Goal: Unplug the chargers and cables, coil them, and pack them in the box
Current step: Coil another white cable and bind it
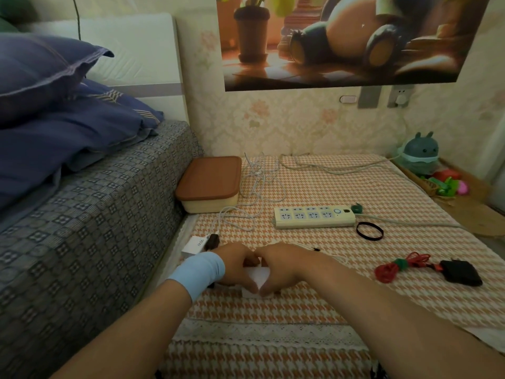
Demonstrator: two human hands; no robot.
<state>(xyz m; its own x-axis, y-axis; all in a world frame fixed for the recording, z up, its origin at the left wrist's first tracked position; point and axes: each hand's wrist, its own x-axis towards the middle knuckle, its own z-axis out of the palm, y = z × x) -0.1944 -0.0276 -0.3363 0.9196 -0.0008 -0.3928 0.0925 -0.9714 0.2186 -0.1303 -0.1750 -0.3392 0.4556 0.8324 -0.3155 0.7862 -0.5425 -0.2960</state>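
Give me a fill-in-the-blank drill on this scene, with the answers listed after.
1. The left hand and right hand together grip a small block coloured ___.
2. The coiled cable joined to the black charger is ___ in colour.
3. The sockets of the power strip hold ___ plugs.
4. The lid of the box by the bed is ___ (on or off).

Answers: white; red; no; on
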